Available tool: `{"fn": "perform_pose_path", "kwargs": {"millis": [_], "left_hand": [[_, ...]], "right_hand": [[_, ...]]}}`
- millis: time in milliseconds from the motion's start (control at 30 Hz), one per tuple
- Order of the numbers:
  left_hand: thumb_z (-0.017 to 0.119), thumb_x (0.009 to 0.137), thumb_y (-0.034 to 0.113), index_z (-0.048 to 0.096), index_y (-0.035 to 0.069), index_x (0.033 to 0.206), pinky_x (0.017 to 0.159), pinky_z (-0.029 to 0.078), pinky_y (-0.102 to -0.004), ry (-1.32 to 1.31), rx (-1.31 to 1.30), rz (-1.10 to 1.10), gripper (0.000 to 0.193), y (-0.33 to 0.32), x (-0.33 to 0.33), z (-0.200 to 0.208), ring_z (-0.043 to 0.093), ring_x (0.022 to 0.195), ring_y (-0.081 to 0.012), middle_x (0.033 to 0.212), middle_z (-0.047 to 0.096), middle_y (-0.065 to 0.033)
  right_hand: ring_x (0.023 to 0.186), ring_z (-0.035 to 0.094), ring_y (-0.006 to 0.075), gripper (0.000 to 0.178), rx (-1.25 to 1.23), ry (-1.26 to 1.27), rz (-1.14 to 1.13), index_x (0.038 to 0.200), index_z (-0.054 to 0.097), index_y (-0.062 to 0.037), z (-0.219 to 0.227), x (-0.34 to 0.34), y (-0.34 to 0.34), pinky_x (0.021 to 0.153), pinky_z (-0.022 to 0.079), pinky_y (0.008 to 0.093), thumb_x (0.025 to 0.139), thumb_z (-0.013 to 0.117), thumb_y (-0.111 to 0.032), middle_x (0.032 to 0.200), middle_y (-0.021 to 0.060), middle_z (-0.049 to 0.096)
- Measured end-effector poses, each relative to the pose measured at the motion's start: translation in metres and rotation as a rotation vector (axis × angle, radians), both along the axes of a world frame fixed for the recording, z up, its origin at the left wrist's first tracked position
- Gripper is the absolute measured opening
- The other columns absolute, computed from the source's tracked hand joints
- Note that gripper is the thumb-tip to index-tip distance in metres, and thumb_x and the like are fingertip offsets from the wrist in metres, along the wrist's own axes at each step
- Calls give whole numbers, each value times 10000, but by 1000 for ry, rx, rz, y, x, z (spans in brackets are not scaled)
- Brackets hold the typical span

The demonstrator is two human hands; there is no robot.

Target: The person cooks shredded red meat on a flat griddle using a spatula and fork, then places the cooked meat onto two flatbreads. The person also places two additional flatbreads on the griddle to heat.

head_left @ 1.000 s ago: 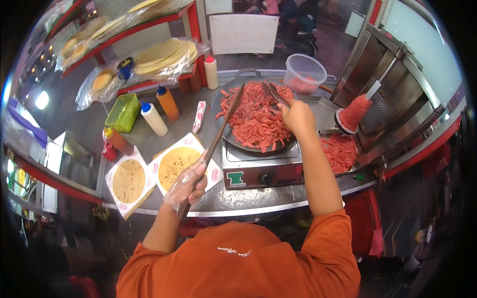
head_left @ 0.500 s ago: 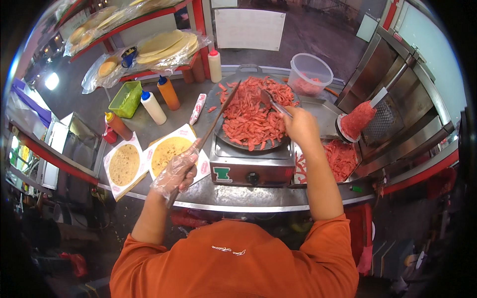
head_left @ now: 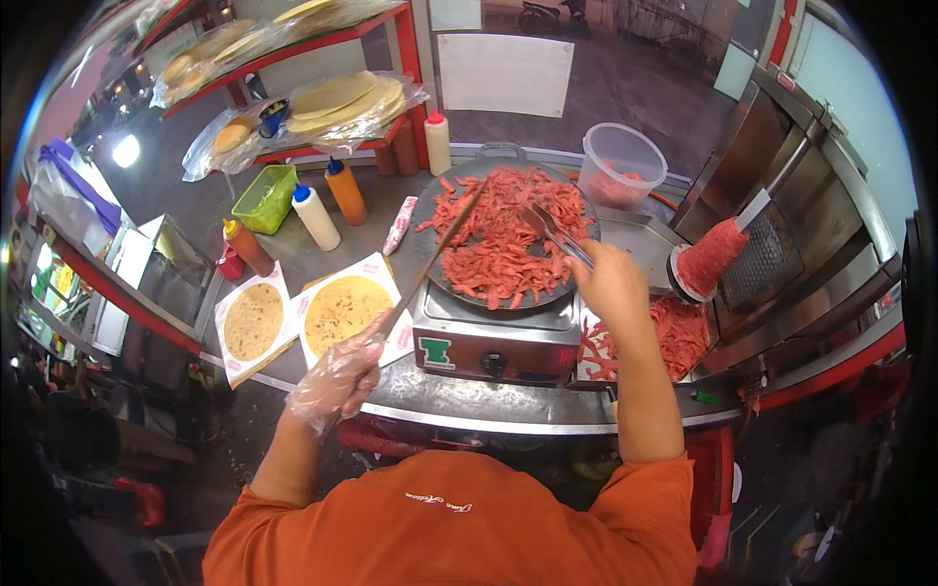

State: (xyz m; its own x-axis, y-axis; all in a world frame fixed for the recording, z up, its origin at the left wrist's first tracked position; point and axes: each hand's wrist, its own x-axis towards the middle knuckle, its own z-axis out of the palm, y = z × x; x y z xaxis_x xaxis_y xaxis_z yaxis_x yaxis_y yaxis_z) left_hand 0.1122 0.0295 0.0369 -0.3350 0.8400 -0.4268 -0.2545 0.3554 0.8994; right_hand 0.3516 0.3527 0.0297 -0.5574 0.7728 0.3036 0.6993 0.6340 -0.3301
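A grey metal tabletop (head_left: 469,393) with a bright front edge curves across a stall framed in red; beyond it lie a dark floor (head_left: 635,98) and a hanging white board (head_left: 505,75). At its middle stands a steel stove (head_left: 464,332) bearing a round dark pan (head_left: 426,199), where the reddish meat strips (head_left: 508,278) are heaped. The left hand (head_left: 337,376), in a clear glove, has its fingers wrapped around a long blade (head_left: 430,264) slanting to the pan's left part; the bare right hand (head_left: 614,283) has its fingers around metal tongs (head_left: 562,237), whose tips are at the meat. Left of the stove, two flatbreads (head_left: 344,311) rest on white papers, with squeeze bottles (head_left: 316,218) and a green basket (head_left: 244,220) behind. Shelves at upper left carry bagged bread rounds (head_left: 347,103). Right of the pan are a clear tub (head_left: 640,156) and a cone of meat (head_left: 711,256) on a tilted spit before steel panels (head_left: 782,166). The right forearm crosses in front of a tray (head_left: 598,361) of more strips, hiding part of it.
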Motion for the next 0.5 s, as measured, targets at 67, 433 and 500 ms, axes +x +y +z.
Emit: {"fn": "perform_pose_path", "kwargs": {"millis": [67, 433, 500], "left_hand": [[536, 1115, 355, 291, 132, 1703, 395, 323, -215, 32, 17, -106, 675, 5, -10, -8, 347, 446, -47, 699, 440, 43], [508, 1133, 323, 321, 148, 1696, 393, 313, -217, -52, 265, -161, 618, -53, -131, -5, 322, 432, -42, 635, 390, 52], [504, 1129, 297, 297, 116, 1698, 382, 297, -209, -99, 284, -112, 632, -74, -157, -4, 334, 421, -41, 682, 428, 35]], "right_hand": [[1073, 707, 413, 422, -30, -63, -78, 1249, 743, -72, 1, 3, -13, 913, 551, 516, 981, 705, -396, 1174, 192, 746], [877, 713, 208, 447, -458, 517, -36, 1432, 611, 25, -133, -96, -243, 787, 581, 355, 1083, 648, -251, 1075, 144, 742], [1085, 721, 366, 487, -356, 476, 189, 1460, 582, 30, -173, -151, -267, 955, 558, 452, 1074, 641, -263, 1195, 271, 722]]}}
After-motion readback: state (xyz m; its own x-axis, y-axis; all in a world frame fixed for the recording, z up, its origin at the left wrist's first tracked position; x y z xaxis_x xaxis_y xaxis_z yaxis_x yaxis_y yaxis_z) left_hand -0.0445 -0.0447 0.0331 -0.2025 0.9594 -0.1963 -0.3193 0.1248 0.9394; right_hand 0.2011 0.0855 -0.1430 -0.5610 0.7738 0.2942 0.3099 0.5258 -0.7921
